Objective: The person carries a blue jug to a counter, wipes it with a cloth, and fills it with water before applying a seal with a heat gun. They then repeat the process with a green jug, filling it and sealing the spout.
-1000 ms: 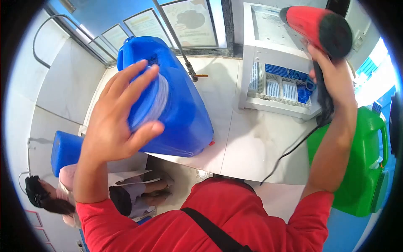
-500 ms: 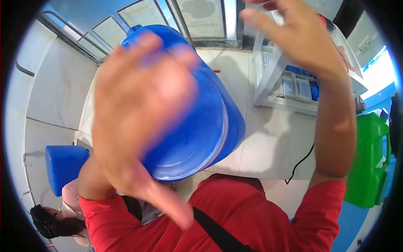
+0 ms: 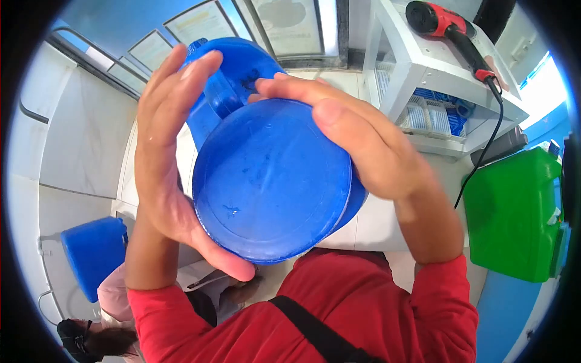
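A blue plastic water jug (image 3: 242,51) stands upright right in front of me, its wide round lid (image 3: 272,181) closest to the camera. A moulded handle and a small cap (image 3: 196,44) show at its far side. My left hand (image 3: 163,133) cups the left side of the lid, thumb along the near rim, fingers stretched upward and spread. Over the right rim lies my right hand (image 3: 363,133), its fingers curving round the far edge and its thumb on the lid's edge. Whether a thin film lies under the hands cannot be made out.
On a white shelf unit (image 3: 417,75) lies a red and black heat gun (image 3: 451,33), its cord hanging down. Baskets (image 3: 423,115) of blue and white packs sit inside. A green jug (image 3: 511,212) is at right. At left are another blue container (image 3: 94,254) and a crouching person (image 3: 109,339).
Both hands have come down to the lid; the right one moved in from above the shelf side. The whitish band along the rim no longer shows. The view has shifted, bringing the heat gun fully into sight.
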Available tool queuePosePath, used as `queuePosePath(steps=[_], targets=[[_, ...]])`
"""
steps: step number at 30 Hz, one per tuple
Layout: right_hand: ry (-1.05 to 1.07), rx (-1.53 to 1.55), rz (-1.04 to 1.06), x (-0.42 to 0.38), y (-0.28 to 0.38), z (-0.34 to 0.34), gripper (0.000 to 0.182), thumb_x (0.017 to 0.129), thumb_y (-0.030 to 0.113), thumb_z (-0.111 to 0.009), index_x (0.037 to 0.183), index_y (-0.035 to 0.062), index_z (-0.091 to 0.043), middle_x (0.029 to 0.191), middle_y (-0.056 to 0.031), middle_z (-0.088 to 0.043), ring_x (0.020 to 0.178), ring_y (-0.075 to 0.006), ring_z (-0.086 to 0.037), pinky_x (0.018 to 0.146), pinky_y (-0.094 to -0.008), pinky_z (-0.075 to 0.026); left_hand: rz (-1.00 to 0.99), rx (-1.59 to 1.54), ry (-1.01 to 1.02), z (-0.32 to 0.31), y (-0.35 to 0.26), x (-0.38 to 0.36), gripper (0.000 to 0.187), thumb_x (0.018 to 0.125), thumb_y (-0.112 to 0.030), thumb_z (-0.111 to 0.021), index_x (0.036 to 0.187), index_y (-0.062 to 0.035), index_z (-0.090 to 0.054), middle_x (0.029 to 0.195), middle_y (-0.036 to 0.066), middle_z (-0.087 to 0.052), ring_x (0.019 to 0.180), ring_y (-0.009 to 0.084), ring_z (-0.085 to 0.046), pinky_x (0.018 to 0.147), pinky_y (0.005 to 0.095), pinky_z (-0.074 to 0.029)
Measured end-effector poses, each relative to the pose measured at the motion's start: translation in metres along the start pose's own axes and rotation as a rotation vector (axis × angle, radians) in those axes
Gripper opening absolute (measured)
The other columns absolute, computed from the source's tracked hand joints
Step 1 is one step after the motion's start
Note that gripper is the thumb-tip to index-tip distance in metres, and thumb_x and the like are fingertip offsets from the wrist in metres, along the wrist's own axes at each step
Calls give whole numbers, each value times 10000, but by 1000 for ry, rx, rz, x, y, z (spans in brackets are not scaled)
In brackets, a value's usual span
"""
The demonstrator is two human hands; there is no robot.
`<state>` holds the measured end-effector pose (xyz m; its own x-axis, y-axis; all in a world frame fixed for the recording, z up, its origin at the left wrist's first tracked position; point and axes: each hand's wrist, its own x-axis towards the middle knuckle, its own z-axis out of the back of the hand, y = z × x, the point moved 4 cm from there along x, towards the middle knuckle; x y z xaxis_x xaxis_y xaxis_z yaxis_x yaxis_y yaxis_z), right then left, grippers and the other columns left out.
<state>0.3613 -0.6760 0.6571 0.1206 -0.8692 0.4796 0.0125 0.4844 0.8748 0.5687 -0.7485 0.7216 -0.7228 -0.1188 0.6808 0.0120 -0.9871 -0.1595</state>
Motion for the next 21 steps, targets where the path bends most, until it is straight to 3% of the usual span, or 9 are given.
queuePosePath(steps=[3, 4, 6, 8, 11, 13, 14, 16, 21], targets=[[-45, -44, 46, -9, 4, 1, 534, 1080, 369, -382, 1371, -42, -562, 1367, -180, -593, 1369, -309, -470, 1184, -398, -268, -62, -42, 73, -1, 10, 3, 1513, 422, -1005, -641, 1538, -22, -365, 1484, 270, -464, 1477, 410, -323, 1218, 556, -180], [-17, -87, 61, -12, 1, 0, 586, 1082, 401, -353, 1388, -63, -538, 1410, -194, -559, 1396, -306, -447, 1189, -396, -273, -22, 31, 108, 0, 24, -3, 1190, 656, -791, -641, 1507, 2, -388, 1488, 259, -469, 1462, 408, -349, 1214, 539, -210], [-97, -24, 112, -25, -12, -1, 574, 1089, 404, -363, 1404, -48, -525, 1419, -190, -549, 1408, -294, -433, 1189, -391, -274, 64, -136, 20, 5, 45, -3, 629, 944, -263, -562, 1479, 30, -407, 1525, 218, -455, 1474, 394, -340, 1223, 492, -216], [-317, 191, 9, -60, -54, -7, 562, 1092, 409, -395, 1442, -24, -474, 1444, -188, -508, 1412, -290, -412, 1188, -390, -267, -64, 226, -19, 5, 67, 7, 648, 848, -10, -581, 1474, -3, -414, 1528, 195, -455, 1465, 388, -360, 1218, 494, -235], [-556, 223, -553, -143, -143, -30, 803, 1046, 561, -432, 1540, -49, -263, 1540, -225, -373, 1436, -306, -365, 1191, -406, -261, -212, 377, -55, -15, 72, 29, 500, 838, 24, -644, 1330, -43, -590, 1374, 196, -602, 1386, 368, -480, 1175, 499, -328], [-716, 459, -648, -176, -139, -55, 939, 989, 621, -517, 1553, -59, -198, 1528, -255, -379, 1421, -309, -376, 1185, -410, -268, -83, 376, 15, -38, 74, 34, 149, 843, -50, -742, 990, -54, -721, 997, 144, -723, 1073, 337, -667, 1110, 501, -418], [-740, 523, -645, -182, -137, -55, 962, 974, 612, -550, 1554, -59, -179, 1523, -258, -385, 1411, -307, -388, 1175, -406, -284, -115, 353, 24, -45, 65, 40, 149, 843, -50, -742, 990, -54, -721, 997, 144, -723, 1073, 337, -667, 1110, 501, -418], [-756, 668, -622, -201, -143, -60, 958, 960, 574, -602, 1545, -64, -191, 1512, -257, -403, 1394, -303, -409, 1153, -402, -320, -40, 309, 26, -48, 48, 48, 216, 826, -119, -807, 712, -38, -642, 688, 80, -622, 748, 286, -645, 1051, 505, -473], [-770, 598, -480, -262, -129, -62, 732, 1007, 404, -608, 1497, -47, -304, 1445, -197, -477, 1328, -241, -476, 1097, -386, -405, -120, 273, 56, -51, 5, 32, 308, 830, -120, -804, 712, -46, -529, 662, 77, -548, 679, 246, -578, 1042, 520, -465]])
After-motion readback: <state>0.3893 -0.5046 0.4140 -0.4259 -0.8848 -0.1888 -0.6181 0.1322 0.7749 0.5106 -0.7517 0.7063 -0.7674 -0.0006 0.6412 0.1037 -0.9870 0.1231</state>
